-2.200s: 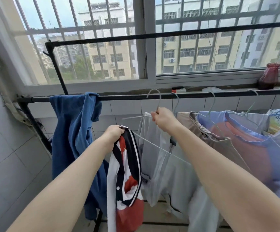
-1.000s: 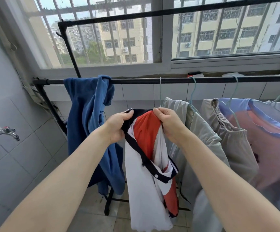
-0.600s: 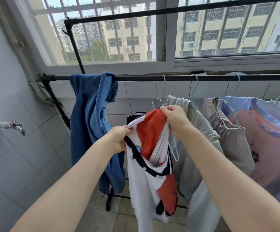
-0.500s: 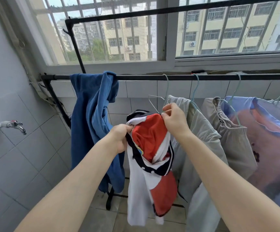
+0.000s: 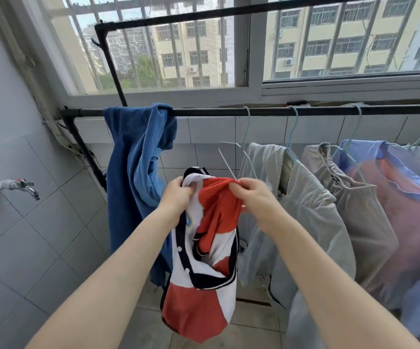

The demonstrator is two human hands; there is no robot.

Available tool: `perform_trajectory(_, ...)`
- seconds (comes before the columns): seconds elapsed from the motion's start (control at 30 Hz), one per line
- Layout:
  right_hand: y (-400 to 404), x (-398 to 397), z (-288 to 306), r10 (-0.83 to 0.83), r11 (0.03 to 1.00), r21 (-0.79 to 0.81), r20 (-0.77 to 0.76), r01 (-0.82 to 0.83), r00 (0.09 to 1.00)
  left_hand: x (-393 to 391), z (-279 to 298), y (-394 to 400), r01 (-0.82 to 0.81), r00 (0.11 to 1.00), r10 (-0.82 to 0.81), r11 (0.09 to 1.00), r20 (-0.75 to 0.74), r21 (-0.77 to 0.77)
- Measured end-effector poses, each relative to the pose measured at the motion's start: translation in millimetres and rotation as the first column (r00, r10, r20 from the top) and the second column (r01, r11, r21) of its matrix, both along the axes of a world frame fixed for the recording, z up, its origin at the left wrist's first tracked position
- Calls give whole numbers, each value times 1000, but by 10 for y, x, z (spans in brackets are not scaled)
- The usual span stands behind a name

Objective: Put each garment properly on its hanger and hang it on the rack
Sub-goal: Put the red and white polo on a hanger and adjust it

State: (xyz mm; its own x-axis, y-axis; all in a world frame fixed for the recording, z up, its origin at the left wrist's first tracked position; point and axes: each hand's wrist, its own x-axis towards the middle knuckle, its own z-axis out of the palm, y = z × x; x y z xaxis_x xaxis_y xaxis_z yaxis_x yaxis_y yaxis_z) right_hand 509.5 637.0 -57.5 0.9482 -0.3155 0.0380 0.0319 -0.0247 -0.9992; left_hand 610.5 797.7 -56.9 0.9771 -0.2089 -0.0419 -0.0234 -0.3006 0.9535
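Bare rail [image 5: 211, 112] between blue garment [image 5: 138, 157] and hung clothes [image 5: 312, 210]; passable.

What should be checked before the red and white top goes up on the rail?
1. Both hands on the top: ok. Left hand and right hand pinch the top at its upper edge.
2. Hanger inside the top: cannot tell. Only the white hanger hook sticks out above the fabric.
3. Top spread on the hanger: not ok. It hangs bunched and folded.
4. Hook on the rail: not ok. It sits below the rail, free.
5. Free spot on the rail: ok. There is a gap between the blue garment and the grey garment.
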Motion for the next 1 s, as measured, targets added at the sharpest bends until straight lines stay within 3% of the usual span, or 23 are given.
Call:
perform_trajectory(0.07, -17, -7, 87, -10, 983, 183, -29, 15, 1000, -27, -121, 89, -8, 989, -51, 918, 139, 397)
perform_trajectory(0.1, -18, 5, 104, -18, 975, 222, -39, 26, 999, -50, -177, 115, -29, 984, -67, 854, 165, 519)
perform_trajectory(0.13, -12, 14, 102, -29, 973, 229, -49, 39, 998, -89, -210, 119, -40, 978, -76, 843, 194, 536)
perform_trajectory(0.23, 29, 53, 60, -75, 980, 177, -84, 89, 994, -247, -158, 63, 63, 934, -126, 979, 333, 192)
perform_trajectory(0.3, 61, 55, 62, -90, 975, 193, -106, 109, 990, -324, -143, 32, 269, 930, -270, 962, 248, 36)
perform_trajectory(0.4, 109, 35, 124, -40, 966, 253, -82, 59, 996, -397, -229, 73, 453, 880, -468, 877, 78, 160)
perform_trajectory(0.43, 111, 14, 150, -12, 967, 252, -78, 32, 997, -397, -269, 83, 453, 883, -466, 878, 57, 155)
perform_trajectory(0.57, 16, -66, 219, 66, 972, 227, -24, -59, 998, -365, -225, 109, 361, 930, -366, 927, -29, -105)
perform_trajectory(0.7, -41, -67, 265, 55, 960, 274, 14, -57, 998, -401, -227, 67, 536, 843, -533, 844, -74, 22)
perform_trajectory(0.77, -36, -54, 286, 62, 952, 300, 18, -64, 998, -459, -276, -12, 518, 855, -517, 855, -48, 22)
perform_trajectory(0.83, -50, -36, 301, 41, 950, 308, 28, -48, 999, -482, -282, -44, 437, 899, -438, 897, -5, -71)
perform_trajectory(0.87, -79, -21, 289, 1, 964, 267, 49, -14, 999, -473, -258, -38, 409, 911, -413, 902, -5, -138)
perform_trajectory(0.93, -215, 6, 243, -136, 989, -49, 102, 142, 985, -431, -197, -3, 362, 923, -385, 888, -27, -285)
perform_trajectory(1.0, -363, 18, 187, -227, 847, -457, 150, 271, 962, -365, -133, 33, 272, 944, -325, 868, -61, -416)
